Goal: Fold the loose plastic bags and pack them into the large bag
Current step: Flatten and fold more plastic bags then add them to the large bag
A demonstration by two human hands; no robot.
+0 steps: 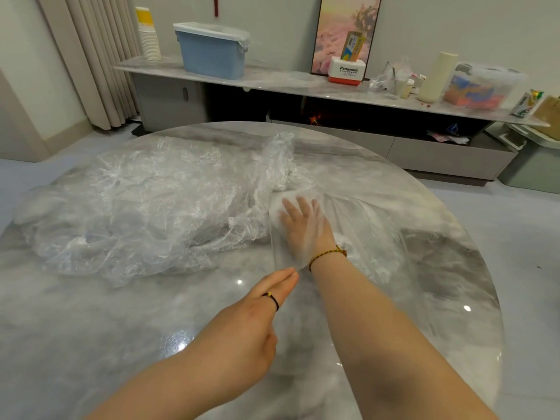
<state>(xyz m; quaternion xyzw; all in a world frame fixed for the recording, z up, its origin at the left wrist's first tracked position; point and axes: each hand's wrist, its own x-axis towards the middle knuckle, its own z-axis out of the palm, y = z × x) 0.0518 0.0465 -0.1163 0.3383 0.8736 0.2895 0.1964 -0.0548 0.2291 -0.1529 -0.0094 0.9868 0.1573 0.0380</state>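
- A person's right hand (303,225) lies flat with fingers spread, veiled by the film of a clear bag (363,219) on a round marble surface (121,328). The film covers the hand as far as the wrist.
- A braided bracelet (327,256) circles the right wrist, just at the bag's near edge.
- The left hand (251,322) reaches in from the near side, fingers straight and pressed together. Its fingertips (289,275) meet the near edge of the clear bag, beside the right wrist. Whether they nip the film cannot be told.
- A thin dark band (272,300) sits on one left finger.
- A pile (145,201) of crumpled, see-through plastic bags spreads across the left half of the surface. Its right fringe touches the clear bag by the right hand's fingers.
- The clear bag lies smoother than the pile, stretching off to the right of the hand.
- Behind the surface, a long sideboard (272,77) runs along the wall.
- On it stand a stack of paper cups (148,37), a blue bin (212,53) lined with plastic, a white and red Panasonic box (345,71) and a cream roll (438,77).
- A framed picture (342,25) leans on the wall behind the box, and a beige curtain (91,56) hangs at far left.
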